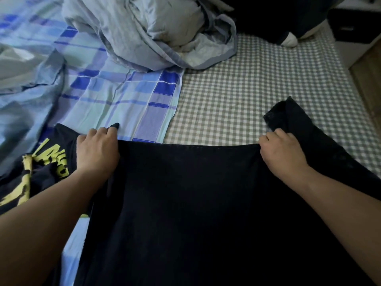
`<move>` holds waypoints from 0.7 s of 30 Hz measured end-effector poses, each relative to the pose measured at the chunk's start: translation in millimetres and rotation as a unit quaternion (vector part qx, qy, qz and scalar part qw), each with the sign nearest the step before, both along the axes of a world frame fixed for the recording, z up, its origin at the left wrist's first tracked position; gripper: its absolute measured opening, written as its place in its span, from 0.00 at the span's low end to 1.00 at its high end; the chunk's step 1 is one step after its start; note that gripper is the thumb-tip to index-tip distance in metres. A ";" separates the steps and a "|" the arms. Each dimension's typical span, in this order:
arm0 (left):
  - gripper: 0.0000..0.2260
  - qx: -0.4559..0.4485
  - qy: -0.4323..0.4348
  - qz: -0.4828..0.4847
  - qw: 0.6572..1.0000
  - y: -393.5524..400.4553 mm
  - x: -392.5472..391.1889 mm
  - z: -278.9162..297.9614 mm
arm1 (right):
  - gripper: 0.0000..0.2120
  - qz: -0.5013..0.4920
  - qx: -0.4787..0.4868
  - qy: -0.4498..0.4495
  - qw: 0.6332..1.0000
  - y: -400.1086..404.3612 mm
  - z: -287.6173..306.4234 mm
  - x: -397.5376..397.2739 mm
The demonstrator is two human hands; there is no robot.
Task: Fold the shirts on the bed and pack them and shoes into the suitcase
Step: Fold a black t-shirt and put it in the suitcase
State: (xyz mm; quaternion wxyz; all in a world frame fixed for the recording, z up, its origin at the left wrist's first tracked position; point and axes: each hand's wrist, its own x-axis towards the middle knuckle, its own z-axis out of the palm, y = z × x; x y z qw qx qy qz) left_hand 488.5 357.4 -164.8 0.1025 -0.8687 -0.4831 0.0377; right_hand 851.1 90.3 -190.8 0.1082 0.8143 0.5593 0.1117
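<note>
The left hand, at centre left of the frame, grasps the far edge of a plain dark shirt, its fingers curled over the cloth. The right hand, at centre right, grasps the same edge at its other end, fingers likewise curled around the fabric. Between the two hands the edge runs taut and nearly straight across the middle of the frame. The shirt spreads from that edge down to the bottom of the frame, between both forearms. One sleeve projects beyond the right hand toward the upper right. A second dark shirt with yellow print lies crumpled at the left edge, touching the left wrist. Both shirts lie on the bed: a blue plaid sheet covers the left half, a grey checked sheet the right. A bunched pale blue quilt occupies the upper centre. A dark box stands at the upper right.
</note>
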 end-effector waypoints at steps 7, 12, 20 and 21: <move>0.16 0.010 -0.102 0.004 0.995 -45.9 55.6 -11.7 | 0.04 -0.144 0.010 0.098 0.985 27.0 -14.3 -0.6; 0.23 -0.208 -0.117 -0.324 0.916 -178.7 170.2 -28.9 | 0.13 -0.089 0.085 0.118 0.985 14.2 -13.8 29.0; 0.30 -0.241 -0.014 -0.222 0.945 -198.0 206.5 -64.5 | 0.31 -0.374 0.067 0.418 0.825 5.5 4.9 146.5; 0.30 -0.246 -0.007 -0.217 0.944 -198.9 206.7 -64.4 | 0.29 -0.370 0.058 0.427 0.823 6.1 3.7 149.5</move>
